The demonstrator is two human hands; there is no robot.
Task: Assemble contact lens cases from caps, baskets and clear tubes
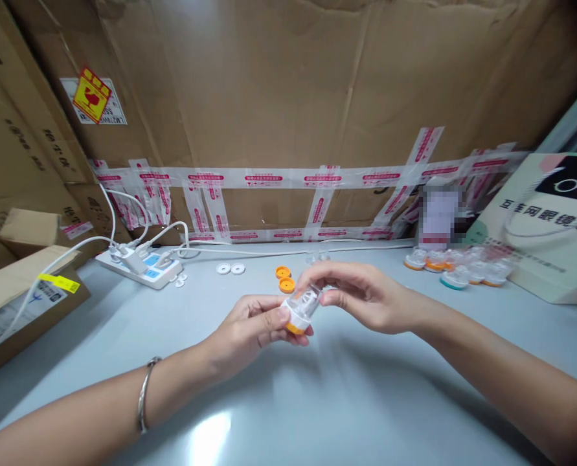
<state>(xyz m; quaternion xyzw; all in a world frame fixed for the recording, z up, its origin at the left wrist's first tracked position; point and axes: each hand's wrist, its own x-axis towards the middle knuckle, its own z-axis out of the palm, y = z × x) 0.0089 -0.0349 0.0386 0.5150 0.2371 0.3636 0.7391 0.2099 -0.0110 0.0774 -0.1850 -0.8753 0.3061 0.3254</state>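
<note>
The left hand (252,330) is closed around the bottom of a small clear cup (307,301), with its thumb on the white band and its fingers curling under the orange end. The right hand (366,298) is bent over the clear top, its thumb on one side and its fingers on the other, so the gap between them is only as wide as the cup. The cup is up off the table (147,349), right between the two hands. Its long way is tipped: the orange end points down toward the left hand, and the clear end leans up toward the right hand. So the left hand is nearer the bottom, and the right hand is nearer the top. A shiny bracelet (143,401) is on the left wrist. Just past the cup, two orange rings (287,285) lie together, and two white rings (223,268) sit side by side farther left. A white power strip (147,272) is over on the left. Well off to the right, more clear cups (456,278) are bunched by a pale bag (545,259). Big brown cardboard (269,97) stands behind everything.
</note>
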